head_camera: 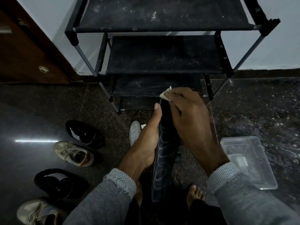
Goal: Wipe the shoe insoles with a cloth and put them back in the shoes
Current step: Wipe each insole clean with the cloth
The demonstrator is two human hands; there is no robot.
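Left hand (146,137) grips the dark insole (164,153) along its left edge, thumb up the side, prob to brace it upright w/ its heel end down near the bare feet; right hand (190,120) pinches the pale cloth (165,95) onto the insole's top end to wipe. Shoes wait on the floor at left: black pair (82,133), tan pair (74,153). Clear tub (259,176) at right. No readable writing or brand
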